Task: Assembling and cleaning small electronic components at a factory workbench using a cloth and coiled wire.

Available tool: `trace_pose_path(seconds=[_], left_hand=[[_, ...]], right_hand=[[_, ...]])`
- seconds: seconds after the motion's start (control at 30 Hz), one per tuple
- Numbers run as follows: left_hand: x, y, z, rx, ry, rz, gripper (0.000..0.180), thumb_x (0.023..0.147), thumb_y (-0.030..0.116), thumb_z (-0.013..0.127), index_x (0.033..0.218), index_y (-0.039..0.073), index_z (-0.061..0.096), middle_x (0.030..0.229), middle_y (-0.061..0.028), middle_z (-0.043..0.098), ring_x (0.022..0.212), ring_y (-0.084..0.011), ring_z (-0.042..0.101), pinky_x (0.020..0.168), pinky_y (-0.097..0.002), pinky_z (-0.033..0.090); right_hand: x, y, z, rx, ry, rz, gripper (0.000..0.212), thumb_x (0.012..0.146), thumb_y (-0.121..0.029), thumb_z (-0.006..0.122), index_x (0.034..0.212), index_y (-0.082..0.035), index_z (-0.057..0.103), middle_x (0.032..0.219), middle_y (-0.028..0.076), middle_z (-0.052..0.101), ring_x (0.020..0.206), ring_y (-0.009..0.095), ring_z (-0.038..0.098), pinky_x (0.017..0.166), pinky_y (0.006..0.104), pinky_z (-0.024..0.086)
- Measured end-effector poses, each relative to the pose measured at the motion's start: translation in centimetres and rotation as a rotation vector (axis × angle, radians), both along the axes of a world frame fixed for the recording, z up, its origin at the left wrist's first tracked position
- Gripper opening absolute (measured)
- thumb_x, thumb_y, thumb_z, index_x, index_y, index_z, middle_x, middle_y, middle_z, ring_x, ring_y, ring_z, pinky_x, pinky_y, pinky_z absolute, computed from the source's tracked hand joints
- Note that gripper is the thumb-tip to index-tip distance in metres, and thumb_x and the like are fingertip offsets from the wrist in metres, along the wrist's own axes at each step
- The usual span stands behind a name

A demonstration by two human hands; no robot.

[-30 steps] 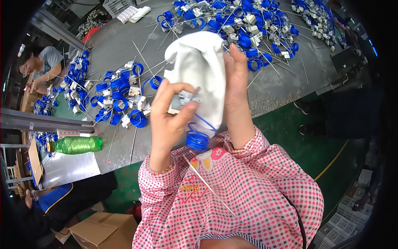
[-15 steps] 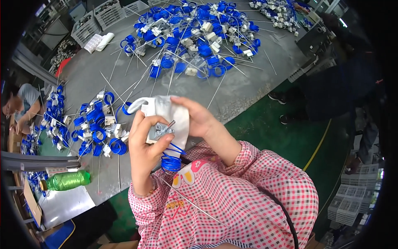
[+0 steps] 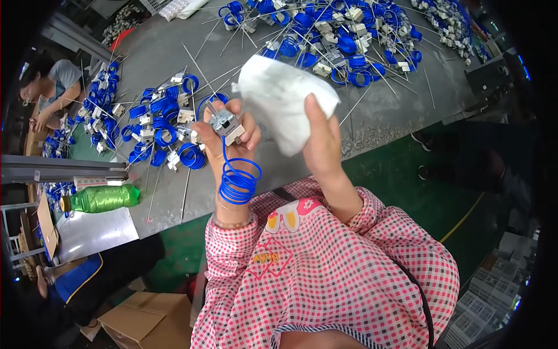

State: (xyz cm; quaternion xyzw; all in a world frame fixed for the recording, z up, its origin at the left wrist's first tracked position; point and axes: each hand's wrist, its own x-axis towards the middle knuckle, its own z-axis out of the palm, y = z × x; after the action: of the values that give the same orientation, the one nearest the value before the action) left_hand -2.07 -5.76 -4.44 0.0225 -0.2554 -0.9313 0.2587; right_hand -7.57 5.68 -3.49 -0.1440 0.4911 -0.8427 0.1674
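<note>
In my left hand (image 3: 210,139) is a capillary thermostat (image 3: 229,125), a small metal-and-white block with a short shaft. The fingers and thumb close around its body. Its blue coil of tubing (image 3: 238,185) hangs down in front of my left wrist. My right hand (image 3: 323,145) grips a white cloth (image 3: 279,96) with grey smudges, held up to the right of the thermostat and apart from it. Most of the right fingers are hidden behind the cloth. Just beyond my left hand lies a small heap of similar thermostats (image 3: 164,123) with blue coils.
A larger heap of thermostats (image 3: 347,45) covers the far part of the grey table (image 3: 174,52), thin metal rods sticking out. A green bottle (image 3: 104,199) lies on its side at the left. Another person (image 3: 55,87) sits at far left. A cardboard box (image 3: 145,317) stands below the table.
The cloth, which was wrapped behind the thermostat, has come away up and to the right in my right hand. My left hand has turned with the thermostat. The whole view has shifted.
</note>
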Motion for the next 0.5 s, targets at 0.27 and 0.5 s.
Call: trace_pose_path(seconds=[0.27,0.5], left_hand=[[-1.2,0.6,0.1,-0.242,-0.277,0.158,0.041,0.08,0.049,0.042,0.09,0.01,0.044,0.093,-0.0082,0.045,0.055,-0.0138,0.039,0.046,-0.0214,0.034],[-0.4,1.2,-0.1,-1.244,-0.55,0.183,0.033,0.082,0.021,0.048,0.098,-0.001,0.029,0.093,-0.0147,0.035,0.091,-0.0218,0.037,0.082,-0.0305,0.032]], right_hand=[[0.9,-0.7,0.6,0.198,0.088,0.164,0.029,0.087,-0.023,0.039,0.098,0.002,0.05,0.087,0.004,0.055,0.081,0.009,0.049,0.071,0.0242,0.039],[1.9,-1.1,-2.7,-0.038,-0.255,0.076,0.025,0.087,-0.026,0.039,0.089,-0.006,0.054,0.07,-0.007,0.046,0.057,0.0,0.036,0.047,0.0172,0.026]])
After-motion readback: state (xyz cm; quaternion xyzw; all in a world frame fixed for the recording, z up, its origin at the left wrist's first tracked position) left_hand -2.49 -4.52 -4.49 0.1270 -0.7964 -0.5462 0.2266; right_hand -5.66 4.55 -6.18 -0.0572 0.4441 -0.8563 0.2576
